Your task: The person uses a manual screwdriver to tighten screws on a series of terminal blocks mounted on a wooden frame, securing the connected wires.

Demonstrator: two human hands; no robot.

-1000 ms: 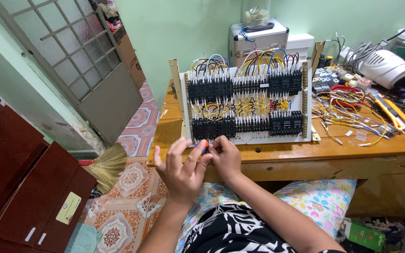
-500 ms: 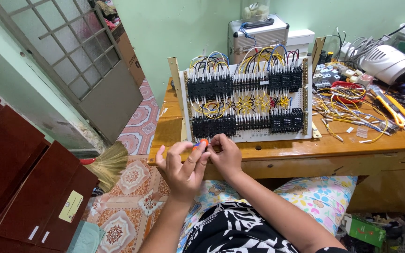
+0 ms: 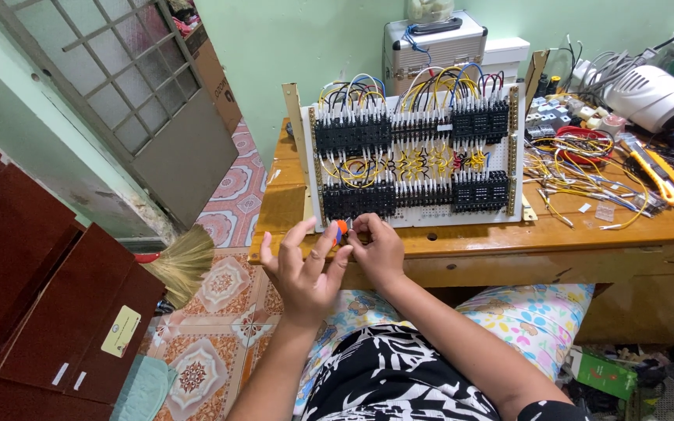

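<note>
Across the far side of the scene runs a smooth pale-green wall [image 3: 306, 47], with a grey metal door [image 3: 130, 101] of gridded frosted panes at the far left. Dark red, glossy cabinets [image 3: 33, 296] with flat rectangular doors fill the near left, above a floor [image 3: 220, 288] of patterned tiles. A wooden worktop [image 3: 493, 242], worn and orange-brown, spans the right half. On it stands a white perforated panel [image 3: 415, 160], upright and rectangular, carrying rows of black blocky relay sockets [image 3: 352, 136] laced with looping yellow, blue and white wires. Right of the panel lies a tangle of loose cut wires [image 3: 579, 175] and a yellow-handled tool [image 3: 653, 168], with a rounded white plastic appliance [image 3: 653, 97] farther back. A ribbed silvery case [image 3: 431, 39] sits behind the panel. A straw broom [image 3: 177, 261], bristly and fan-shaped, lies on the floor by the cabinets. At the near edge of the worktop, just in front of the panel's lower left corner, both hands meet. The left hand [image 3: 306, 273] has its fingers spread and its thumb against a small round orange-red piece [image 3: 340, 231]. The right hand [image 3: 380, 249] has its grip pressed together, pinching that piece from the right side; the piece is too small to tell its make.
</note>
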